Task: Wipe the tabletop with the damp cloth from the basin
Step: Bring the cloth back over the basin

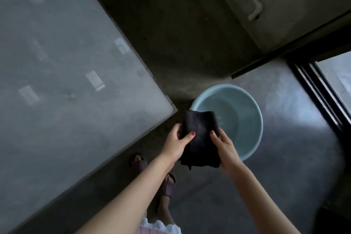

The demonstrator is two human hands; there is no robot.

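Tabletop [66, 62]: grey, glassy, filling the left of the view, its rounded corner near the basin. I see no cloth contact on it and cannot tell any wiped streaks from reflections; I judge the wiping not yet begun, so the whole surface is left to do.

Basin [252, 144]: pale blue, round, standing on the floor just right of the table corner. It no longer holds the cloth, so I judge the fetching step done.

Cloth [199, 135]: dark, folded into a rough rectangle, held in the air over the basin's near-left rim, between my 2 hands. Its long axis runs away from me, the far short edge toward the basin and table corner, the ragged near edge toward my body. Dampness cannot be confirmed from here.

My left hand [176, 142] pinches the cloth's left edge, thumb on top. My right hand [224, 146] grips the right edge likewise, fingers underneath.
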